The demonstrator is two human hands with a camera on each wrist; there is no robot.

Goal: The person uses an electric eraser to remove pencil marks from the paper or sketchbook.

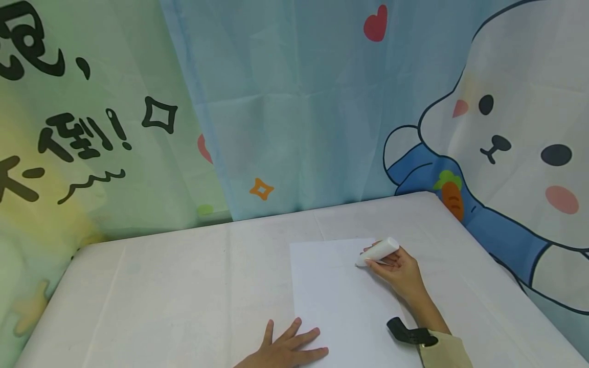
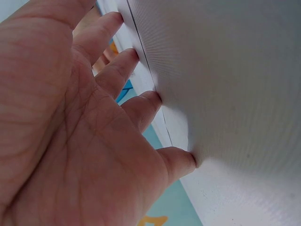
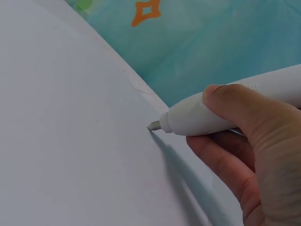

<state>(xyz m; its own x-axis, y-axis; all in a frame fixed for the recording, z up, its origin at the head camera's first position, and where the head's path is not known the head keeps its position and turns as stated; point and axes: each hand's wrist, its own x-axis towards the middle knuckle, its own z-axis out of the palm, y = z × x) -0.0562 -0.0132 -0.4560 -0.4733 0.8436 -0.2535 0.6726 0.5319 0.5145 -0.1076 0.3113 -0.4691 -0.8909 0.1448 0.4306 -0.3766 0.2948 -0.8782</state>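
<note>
A sheet of white paper (image 1: 340, 296) lies on the white-covered table. My right hand (image 1: 405, 276) pinches a thick white pen (image 1: 381, 250) over the paper's upper right part. In the right wrist view, the thumb presses the top of the pen (image 3: 202, 115) and fingers support it from below. Its short metal tip (image 3: 154, 125) points down at the paper, at or very near the surface. My left hand (image 1: 287, 350) rests with spread fingers at the paper's lower left edge. The left wrist view shows fingertips (image 2: 151, 98) touching the white surface. No clear marks show on the paper.
The white table cover (image 1: 175, 296) extends left of the paper. Behind the table hangs a printed curtain (image 1: 294, 102) with a cartoon bear, lettering and small shapes. A black wrist strap piece (image 1: 409, 333) sits by the right sleeve (image 1: 444, 350).
</note>
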